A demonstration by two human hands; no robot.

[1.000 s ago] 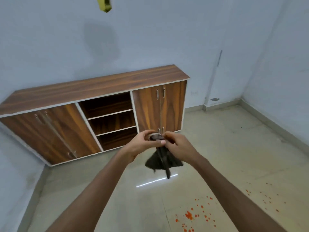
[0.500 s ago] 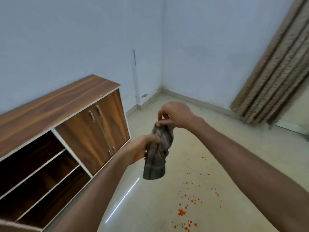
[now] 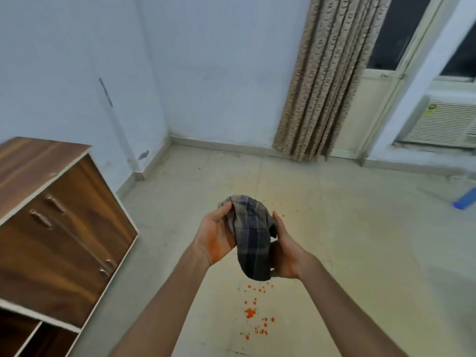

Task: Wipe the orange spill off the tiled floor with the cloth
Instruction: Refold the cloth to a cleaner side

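Pale tiled floor (image 3: 334,240) fills the lower part of the view. The orange spill (image 3: 249,312) lies on it as 1 larger blot with many small drops around it, directly below the 2 hands. They hold the cloth (image 3: 251,235) bunched up in the air, well apart from the tiles. The left hand (image 3: 216,240) pinches the upper left fold between thumb and fingers, with the palm turned up. The right hand (image 3: 286,256) cups the cloth from the right side, its fingers curled around the fabric.

I judge that the wiping is not yet begun: no drop looks smeared and the cloth does not touch the floor, so the whole task is left. A few more drops lie farther out, beyond the hands, so the wipe must cover a long strip. Nothing stands between cloth and spill.

On the left, a wooden cabinet (image 3: 59,228) is near the drops but beside them. Farther right, a blue object (image 3: 465,201) lies on the floor. At the far wall are a patterned curtain (image 3: 327,81) and a white vented unit (image 3: 443,124).
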